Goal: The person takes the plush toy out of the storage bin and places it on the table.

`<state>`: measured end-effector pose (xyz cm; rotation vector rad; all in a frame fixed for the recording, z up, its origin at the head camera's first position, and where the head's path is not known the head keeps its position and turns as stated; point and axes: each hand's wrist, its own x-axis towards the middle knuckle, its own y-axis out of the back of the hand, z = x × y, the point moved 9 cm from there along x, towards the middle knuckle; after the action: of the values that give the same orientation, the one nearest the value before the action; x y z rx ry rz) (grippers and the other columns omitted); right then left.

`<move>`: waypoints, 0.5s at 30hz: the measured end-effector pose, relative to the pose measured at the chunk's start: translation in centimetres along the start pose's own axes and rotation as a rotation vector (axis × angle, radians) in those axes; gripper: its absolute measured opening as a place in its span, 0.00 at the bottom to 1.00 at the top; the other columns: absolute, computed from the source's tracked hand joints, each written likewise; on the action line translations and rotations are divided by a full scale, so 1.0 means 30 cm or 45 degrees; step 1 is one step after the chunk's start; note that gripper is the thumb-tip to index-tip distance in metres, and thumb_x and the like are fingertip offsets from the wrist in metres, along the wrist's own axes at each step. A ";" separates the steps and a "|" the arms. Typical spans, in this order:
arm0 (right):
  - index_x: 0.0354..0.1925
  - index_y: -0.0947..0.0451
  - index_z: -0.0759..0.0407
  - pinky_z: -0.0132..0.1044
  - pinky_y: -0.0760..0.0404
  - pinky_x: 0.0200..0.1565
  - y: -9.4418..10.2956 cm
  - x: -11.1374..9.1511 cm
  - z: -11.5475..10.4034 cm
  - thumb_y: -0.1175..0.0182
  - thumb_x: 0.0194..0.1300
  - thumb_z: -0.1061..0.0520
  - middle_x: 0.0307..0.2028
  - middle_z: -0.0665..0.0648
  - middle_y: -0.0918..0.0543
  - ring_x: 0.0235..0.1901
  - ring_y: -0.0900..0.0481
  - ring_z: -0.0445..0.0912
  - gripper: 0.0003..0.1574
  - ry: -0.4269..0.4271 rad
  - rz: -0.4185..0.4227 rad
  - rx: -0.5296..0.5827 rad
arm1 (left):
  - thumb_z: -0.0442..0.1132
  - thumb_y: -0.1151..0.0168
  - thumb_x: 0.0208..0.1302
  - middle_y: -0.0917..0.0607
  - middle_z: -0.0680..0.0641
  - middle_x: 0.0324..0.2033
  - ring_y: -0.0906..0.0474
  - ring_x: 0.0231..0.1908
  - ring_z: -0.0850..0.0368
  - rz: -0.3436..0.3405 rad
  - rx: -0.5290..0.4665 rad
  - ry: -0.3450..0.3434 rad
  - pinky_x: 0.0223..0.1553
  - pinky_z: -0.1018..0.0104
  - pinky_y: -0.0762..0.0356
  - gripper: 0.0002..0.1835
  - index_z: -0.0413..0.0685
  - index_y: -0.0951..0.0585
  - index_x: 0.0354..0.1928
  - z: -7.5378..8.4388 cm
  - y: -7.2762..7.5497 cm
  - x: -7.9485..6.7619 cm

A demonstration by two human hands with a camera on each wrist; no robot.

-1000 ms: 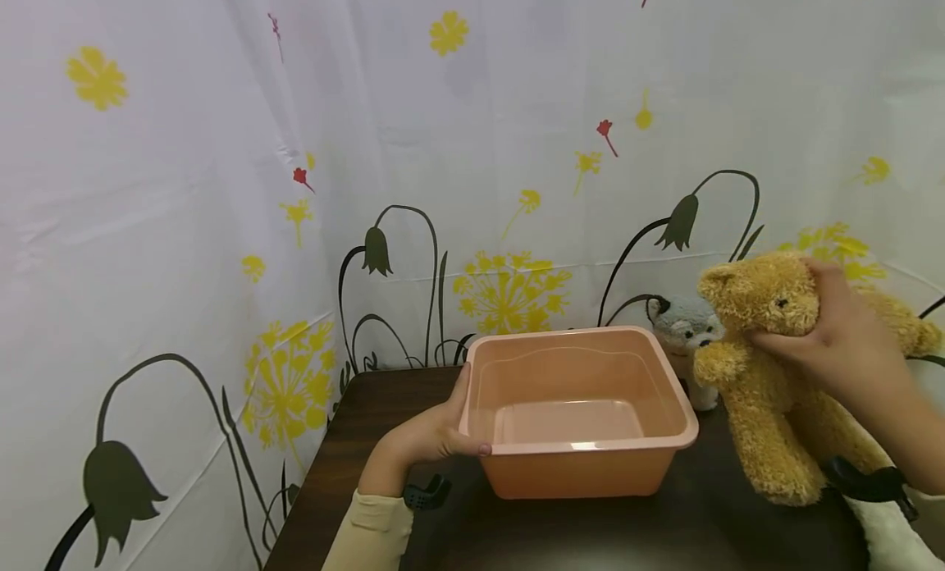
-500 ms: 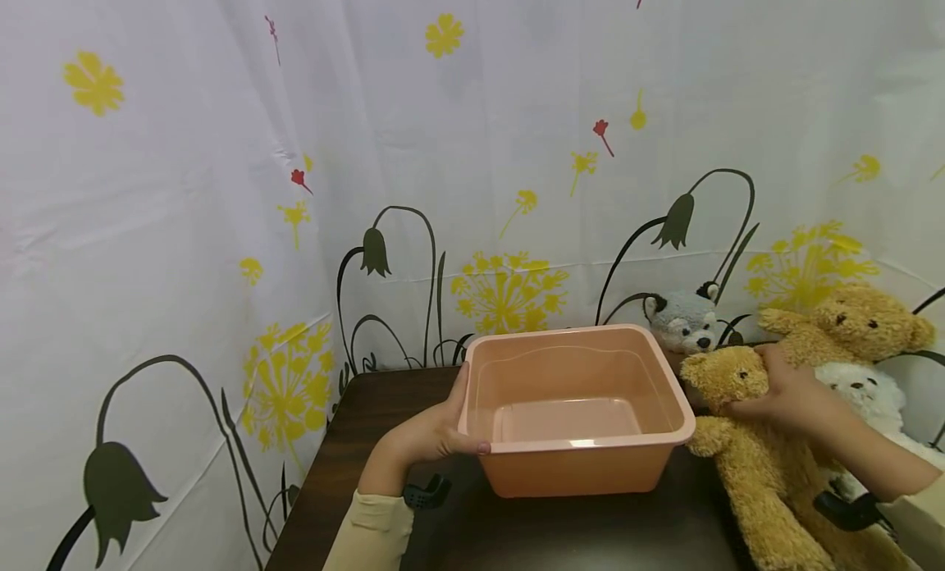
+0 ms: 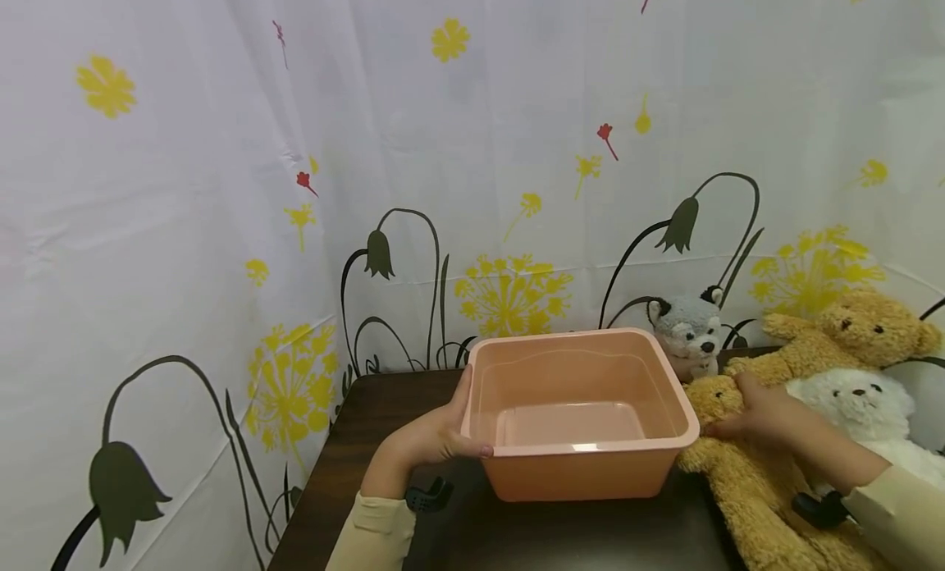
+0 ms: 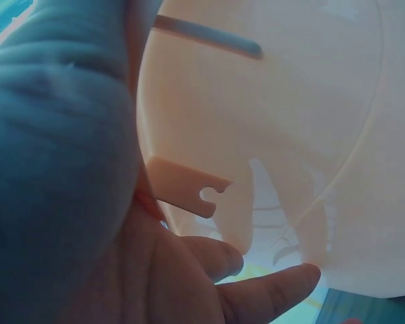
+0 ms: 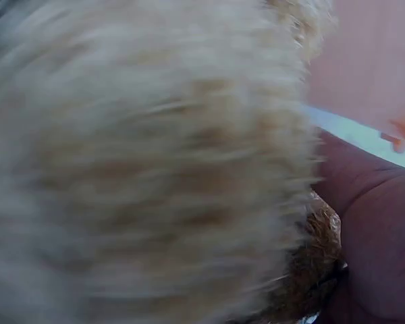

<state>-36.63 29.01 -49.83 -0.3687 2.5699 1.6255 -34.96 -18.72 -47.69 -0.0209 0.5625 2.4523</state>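
A peach plastic basin (image 3: 583,472) stands on the dark table. My left hand (image 3: 431,436) holds its left end, thumb at the front rim and fingers along the outer side. In the left wrist view, fingers (image 4: 270,293) lie against the basin's outer wall (image 4: 290,101). To the right of the basin, my right hand (image 3: 775,423) grips a golden teddy bear (image 3: 760,505) around the head and neck. The bear's head is right by the basin's right rim, its legs toward the front. Blurred plush fur (image 5: 155,162) fills most of the right wrist view.
A grey-and-white husky plush (image 3: 688,329) sits behind the basin's right corner. Another golden teddy bear (image 3: 860,329) and a white plush toy (image 3: 860,403) are at the right. A flower-printed curtain (image 3: 184,226) hangs behind the dark table (image 3: 369,423).
My right hand has brought the golden bear down and left, close to the basin. The other bear and white plush have come into clearer view behind it. My left hand stays on the basin.
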 end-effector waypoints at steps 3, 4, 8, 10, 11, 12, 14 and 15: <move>0.79 0.61 0.88 0.72 0.18 0.52 -0.020 0.007 0.002 0.29 0.63 0.21 0.69 0.95 0.38 0.61 0.27 0.87 0.90 -0.011 -0.015 -0.032 | 0.50 0.17 0.61 0.49 0.29 0.85 0.22 0.69 0.36 -0.006 -0.021 -0.006 0.67 0.52 0.20 0.81 0.69 0.83 0.84 0.000 0.000 0.001; 0.79 0.61 0.89 0.71 0.17 0.52 -0.025 0.009 0.004 0.30 0.63 0.20 0.68 0.95 0.37 0.60 0.26 0.87 0.90 -0.016 -0.019 -0.040 | 0.50 0.17 0.62 0.48 0.29 0.85 0.22 0.69 0.36 -0.010 -0.024 -0.005 0.67 0.52 0.20 0.81 0.68 0.84 0.84 0.000 -0.001 0.001; 0.77 0.60 0.92 0.70 0.17 0.52 -0.035 0.014 0.014 0.30 0.63 0.21 0.66 0.96 0.36 0.58 0.24 0.86 0.89 -0.034 -0.022 -0.045 | 0.49 0.17 0.62 0.45 0.28 0.83 0.22 0.69 0.34 -0.018 -0.050 -0.001 0.66 0.54 0.19 0.81 0.68 0.84 0.84 -0.002 -0.005 0.002; 0.76 0.61 0.93 0.71 0.18 0.52 -0.039 0.015 0.019 0.30 0.63 0.21 0.66 0.97 0.36 0.58 0.25 0.87 0.90 -0.043 -0.026 -0.039 | 0.47 0.17 0.63 0.45 0.29 0.84 0.22 0.69 0.33 -0.021 -0.072 0.004 0.66 0.55 0.19 0.81 0.68 0.84 0.84 -0.003 -0.008 0.002; 0.76 0.62 0.93 0.71 0.18 0.52 -0.041 0.016 0.019 0.30 0.63 0.20 0.66 0.97 0.36 0.58 0.26 0.88 0.90 -0.044 -0.027 -0.036 | 0.46 0.18 0.63 0.46 0.29 0.84 0.22 0.70 0.33 -0.021 -0.087 0.008 0.66 0.55 0.19 0.81 0.69 0.84 0.84 -0.005 -0.009 0.001; 0.76 0.63 0.93 0.71 0.18 0.53 -0.044 0.017 0.021 0.30 0.63 0.20 0.66 0.97 0.37 0.59 0.26 0.88 0.91 -0.048 -0.033 -0.030 | 0.45 0.18 0.63 0.46 0.29 0.84 0.22 0.70 0.33 -0.020 -0.093 0.005 0.66 0.55 0.19 0.80 0.69 0.84 0.84 -0.004 -0.009 0.000; 0.76 0.65 0.94 0.72 0.19 0.54 -0.047 0.016 0.023 0.31 0.64 0.20 0.66 0.98 0.39 0.60 0.28 0.89 0.92 -0.050 -0.045 -0.013 | 0.45 0.18 0.63 0.48 0.29 0.85 0.23 0.70 0.33 -0.020 -0.101 0.008 0.66 0.55 0.19 0.80 0.70 0.83 0.84 -0.004 -0.009 0.001; 0.76 0.67 0.94 0.73 0.19 0.55 -0.049 0.014 0.023 0.31 0.64 0.20 0.67 0.98 0.41 0.61 0.29 0.90 0.92 -0.047 -0.052 0.000 | 0.46 0.18 0.63 0.48 0.30 0.85 0.22 0.70 0.34 -0.016 -0.090 0.009 0.66 0.55 0.19 0.80 0.70 0.83 0.84 -0.004 -0.008 0.000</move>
<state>-36.72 28.97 -51.50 -0.3847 2.5191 1.6031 -34.85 -18.60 -47.88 -0.0615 0.4771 2.4597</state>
